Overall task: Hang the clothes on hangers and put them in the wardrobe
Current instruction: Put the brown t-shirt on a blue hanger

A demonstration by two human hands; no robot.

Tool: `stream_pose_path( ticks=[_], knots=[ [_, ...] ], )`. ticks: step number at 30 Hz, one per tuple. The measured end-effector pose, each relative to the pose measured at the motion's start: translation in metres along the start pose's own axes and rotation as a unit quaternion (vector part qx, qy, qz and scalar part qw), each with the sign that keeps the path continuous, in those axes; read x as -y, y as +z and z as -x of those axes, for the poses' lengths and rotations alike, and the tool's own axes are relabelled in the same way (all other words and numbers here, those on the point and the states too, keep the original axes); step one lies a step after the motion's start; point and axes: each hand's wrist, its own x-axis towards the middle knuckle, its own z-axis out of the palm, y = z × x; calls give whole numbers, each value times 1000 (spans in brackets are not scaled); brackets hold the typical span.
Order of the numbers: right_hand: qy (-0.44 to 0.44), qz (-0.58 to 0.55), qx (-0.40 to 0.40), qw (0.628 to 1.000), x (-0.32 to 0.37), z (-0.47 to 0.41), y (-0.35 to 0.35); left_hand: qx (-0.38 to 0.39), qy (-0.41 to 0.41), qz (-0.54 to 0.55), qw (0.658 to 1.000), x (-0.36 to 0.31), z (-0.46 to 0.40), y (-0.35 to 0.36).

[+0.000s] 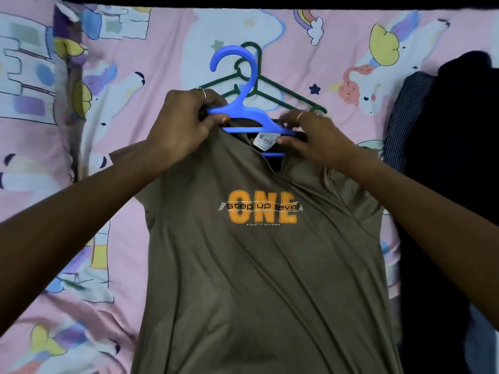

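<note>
The left hand (178, 125) grips the blue hanger (243, 109) and shirt (259, 265) collar; the right hand (316, 139) pinches the collar's other side over the bed (337, 49)

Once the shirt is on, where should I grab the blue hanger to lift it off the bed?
Probably the neck just below the hook of the blue hanger, coming from above. The hook stands clear of the shirt, while both shoulders are going under the collar where the left hand and right hand work. Curling fingers round the neck should keep the shirt balanced.
</note>
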Motion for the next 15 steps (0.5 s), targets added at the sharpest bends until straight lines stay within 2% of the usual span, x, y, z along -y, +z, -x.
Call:
stream_pose_path(
  ticks=[4,8,11,15],
  knots=[
    [13,-69,-14,997,14,25,-1,17,9,46,999,-18,20,-17],
    [-11,-21,-70,997,31,57,-35,-11,23,41,999,-37,45,-54],
    [26,-22,-108,994,46,82,-86,-42,35,27,998,-69,57,-91],
    [12,-33,-139,990,90,119,-176,-48,147,12,988,-148,68,-150]
  ],
)
